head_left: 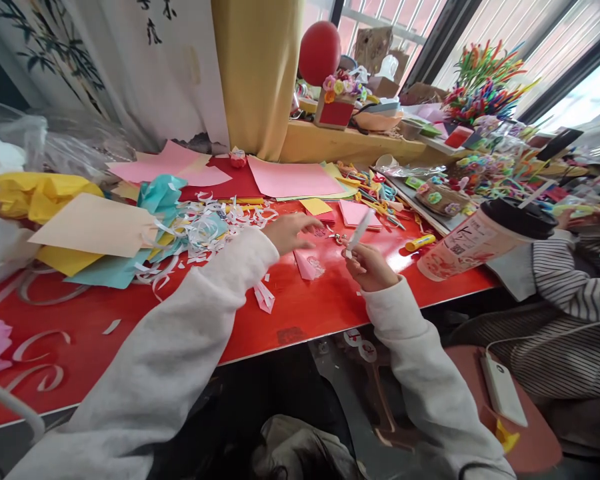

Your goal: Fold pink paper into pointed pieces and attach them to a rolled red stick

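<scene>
My right hand (370,267) is closed around a slim white pen-like tool (361,230), held tilted above the red table (325,310). My left hand (291,233) reaches over the table with its fingers stretched out and apart, and nothing shows in it. Just below and between the hands lies a folded pink paper piece (306,267). A second folded pink paper (265,297) rests nearer the front edge. Beyond the hands are a stack of pink paper squares (359,215) and some yellow paper squares (315,206). A small metal object (338,238) lies between the hands, too small to name.
A large drink cup (455,247) with a black lid stands at the right, near a yellow tube (420,243). White paper shreds (205,230) and coloured sheets (95,223) cover the left. At far right sits a person in a striped sleeve (555,267). A stool (465,373) holds a power bank (503,390).
</scene>
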### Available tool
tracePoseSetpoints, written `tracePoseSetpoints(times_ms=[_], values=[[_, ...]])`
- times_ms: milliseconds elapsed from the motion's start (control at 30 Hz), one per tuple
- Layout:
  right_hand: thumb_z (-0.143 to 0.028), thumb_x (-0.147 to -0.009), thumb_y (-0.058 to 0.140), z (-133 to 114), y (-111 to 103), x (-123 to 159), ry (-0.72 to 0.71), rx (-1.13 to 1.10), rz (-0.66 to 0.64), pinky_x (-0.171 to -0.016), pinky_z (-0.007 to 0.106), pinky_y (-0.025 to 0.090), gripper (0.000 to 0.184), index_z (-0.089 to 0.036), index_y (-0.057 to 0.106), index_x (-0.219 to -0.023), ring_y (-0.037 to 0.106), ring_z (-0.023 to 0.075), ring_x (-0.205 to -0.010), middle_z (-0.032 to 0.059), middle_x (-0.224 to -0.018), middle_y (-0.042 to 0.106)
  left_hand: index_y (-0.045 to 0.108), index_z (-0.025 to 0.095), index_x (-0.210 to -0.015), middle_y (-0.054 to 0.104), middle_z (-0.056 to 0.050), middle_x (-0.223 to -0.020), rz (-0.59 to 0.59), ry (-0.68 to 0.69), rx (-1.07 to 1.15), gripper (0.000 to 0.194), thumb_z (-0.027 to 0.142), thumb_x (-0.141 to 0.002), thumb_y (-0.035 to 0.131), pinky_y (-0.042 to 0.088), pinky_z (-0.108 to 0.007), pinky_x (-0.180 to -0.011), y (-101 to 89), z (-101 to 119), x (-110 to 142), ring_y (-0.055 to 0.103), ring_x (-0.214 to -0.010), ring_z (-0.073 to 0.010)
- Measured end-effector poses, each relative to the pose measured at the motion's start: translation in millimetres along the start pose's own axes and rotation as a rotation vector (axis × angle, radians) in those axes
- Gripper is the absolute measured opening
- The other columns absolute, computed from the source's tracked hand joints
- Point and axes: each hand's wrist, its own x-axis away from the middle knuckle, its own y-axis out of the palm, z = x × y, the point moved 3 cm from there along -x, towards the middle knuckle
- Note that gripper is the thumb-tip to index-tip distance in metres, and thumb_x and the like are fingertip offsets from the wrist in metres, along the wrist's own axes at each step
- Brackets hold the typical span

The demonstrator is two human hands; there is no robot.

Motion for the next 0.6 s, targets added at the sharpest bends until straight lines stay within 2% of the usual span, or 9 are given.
tracePoseSetpoints(times_ms=[67, 133, 233, 367, 433, 533, 600], values=[[-0.019, -0.074, 0.054, 3.4, 12.6, 4.8, 0.053, 0.001, -0.022, -0.025, 0.011, 0.014, 0.009, -0.013, 0.051, -0.068, 0.025, -0.0025, -0.026, -0.0058, -0.046, 0.049, 0.055, 0.013, -0.108, 0.059, -0.007, -0.100, -0.029, 0.132, 0.105, 0.041, 0.020, -0.070, 0.067, 0.045, -0.023, -0.077, 7.5, 19.5, 4.1, 0.056, -0.089, -0.0127], [-0.025, -0.077, 0.053, 6.3, 21.9, 9.0, 0.086, 0.012, -0.060, -0.026, 0.012, 0.012, 0.016, -0.014, 0.049, -0.066, 0.023, -0.0023, -0.024, -0.0071, -0.042, 0.045, 0.058, 0.010, -0.099, 0.060, -0.007, -0.093, 0.003, 0.178, 0.165, 0.032, 0.019, -0.069, 0.067, 0.046, -0.023, -0.071, 13.8, 27.6, 5.9, 0.055, -0.081, -0.0127], [-0.029, -0.082, 0.049, 9.2, 27.9, 13.1, 0.097, 0.027, -0.109, -0.026, 0.013, 0.009, 0.024, -0.016, 0.043, -0.063, 0.021, -0.0011, -0.022, -0.0087, -0.036, 0.038, 0.062, 0.012, -0.085, 0.063, -0.004, -0.084, 0.049, 0.221, 0.307, 0.016, 0.021, -0.072, 0.063, 0.045, -0.026, -0.073, 19.2, 26.1, 5.6, 0.056, -0.077, -0.0126], [-0.029, -0.083, 0.045, 10.3, 29.1, 15.3, 0.024, 0.090, -0.153, -0.026, 0.013, 0.010, 0.018, -0.017, 0.043, -0.069, 0.023, 0.0001, -0.022, -0.0077, -0.038, 0.043, 0.064, 0.013, -0.079, 0.063, -0.001, -0.072, 0.062, 0.169, 0.554, 0.016, 0.027, -0.071, 0.062, 0.045, -0.027, -0.070, 20.8, 16.3, 3.6, 0.056, -0.069, -0.0111], [-0.035, -0.082, 0.046, 10.6, 28.0, 15.5, -0.045, 0.151, -0.116, -0.027, 0.013, 0.016, 0.017, -0.018, 0.045, -0.084, 0.032, 0.0025, -0.024, -0.0058, -0.045, 0.050, 0.064, 0.013, -0.077, 0.060, 0.000, -0.064, 0.063, 0.094, 0.653, 0.016, 0.027, -0.069, 0.063, 0.045, -0.025, -0.062, 20.7, 13.0, 3.0, 0.054, -0.060, -0.0091], [-0.047, -0.080, 0.048, 10.2, 23.8, 16.1, -0.214, 0.269, -0.013, -0.030, 0.017, 0.031, 0.046, -0.024, 0.033, -0.116, 0.048, 0.0075, -0.035, -0.0030, -0.063, 0.058, 0.061, 0.012, -0.074, 0.056, 0.002, -0.059, 0.073, 0.017, 0.757, 0.016, 0.026, -0.068, 0.064, 0.044, -0.022, -0.055, 19.2, 12.4, 3.1, 0.052, -0.054, -0.0072], [-0.052, -0.077, 0.049, 10.0, 21.2, 17.0, -0.357, 0.373, 0.006, -0.034, 0.019, 0.039, 0.054, -0.028, 0.032, -0.122, 0.054, 0.0088, -0.047, 0.0005, -0.079, 0.058, 0.060, 0.012, -0.073, 0.056, 0.002, -0.060, 0.079, -0.013, 0.804, 0.016, 0.027, -0.068, 0.064, 0.043, -0.021, -0.053, 18.1, 13.5, 3.5, 0.052, -0.052, -0.0065]])
